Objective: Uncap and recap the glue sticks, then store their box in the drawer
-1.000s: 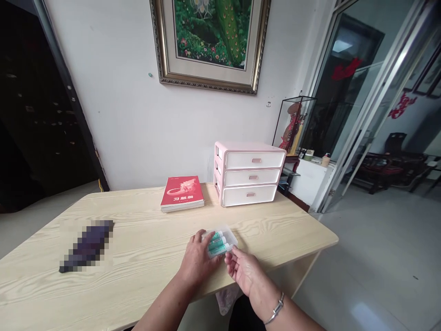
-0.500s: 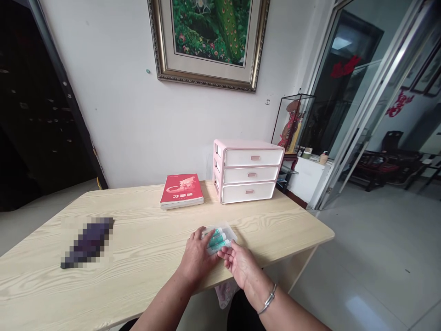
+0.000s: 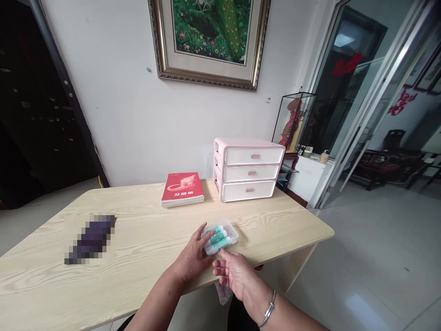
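A clear plastic box stands on the table near its front edge, its top uncovered. Several teal tubes with white ends lie side by side inside it. My left hand is at the box's left side, fingers stretched and spread, the tips over its left edge near the tubes. Just in front of the box is my right hand, palm turned partly up. Its fingers are loosely bent and apart, the thumb close to the box's front rim, with nothing seen in them.
Behind the box, a pink and white drawer unit stands at the back right of the wooden table. Beside it lies a thick red book. A pixelated dark item is at the left. The table's right edge borders the tiled floor.
My right hand has drawn back slightly from the box towards me, its fingers coming away. My left hand has shifted a little left and spread, showing more of the box and tubes.
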